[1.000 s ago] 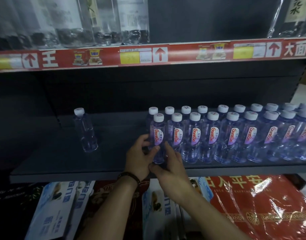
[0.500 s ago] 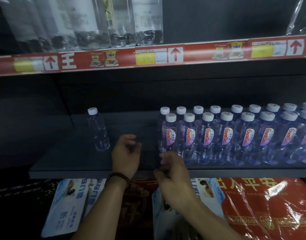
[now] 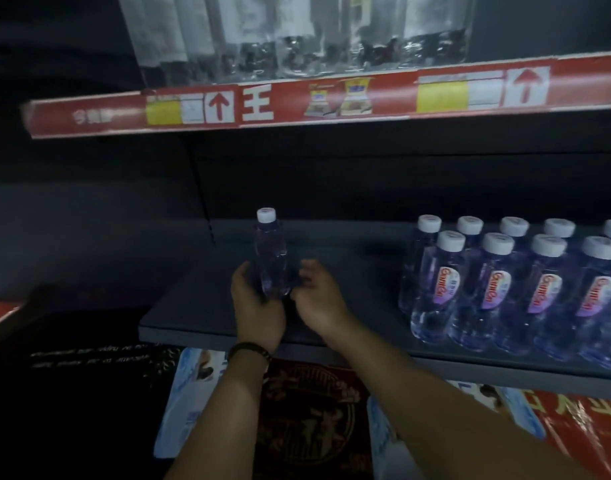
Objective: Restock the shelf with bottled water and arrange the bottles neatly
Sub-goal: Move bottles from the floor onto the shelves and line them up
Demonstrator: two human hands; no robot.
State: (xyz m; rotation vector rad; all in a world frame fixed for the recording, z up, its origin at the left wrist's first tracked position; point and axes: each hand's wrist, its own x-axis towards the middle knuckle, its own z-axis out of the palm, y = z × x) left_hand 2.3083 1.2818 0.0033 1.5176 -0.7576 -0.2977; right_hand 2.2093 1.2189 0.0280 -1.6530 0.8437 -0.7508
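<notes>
A single water bottle (image 3: pixel 271 261) with a white cap stands upright on the dark grey shelf (image 3: pixel 207 323), near its left end and well apart from the stocked group. Its label is not visible from this side. The left hand (image 3: pixel 257 306) is at the bottle's lower left, fingers curled toward the base and apparently touching it; whether they actually grip it cannot be told in the dim, blurred light. A dark beaded bracelet (image 3: pixel 250 351) sits on that wrist. The right hand (image 3: pixel 319 299) is just beside the bottle on its right, fingers loosely curled and slightly parted, the fingertips close to the base but, as far as can be seen, holding nothing.

To the right, the arranged bottles (image 3: pixel 498 292) stand in 2 rows (front row with pink and white labels facing out, back row showing mostly caps), packed touching one another and running off the right edge. A bare stretch of shelf lies between them and the lone bottle.

Above, a red price strip (image 3: pixel 297 102) with yellow tags and white arrow squares fronts the upper shelf, which carries large clear bottles (image 3: pixel 297 39). Below the grey shelf lie plastic-wrapped packs (image 3: pixel 190 403) in blue-white and red.
</notes>
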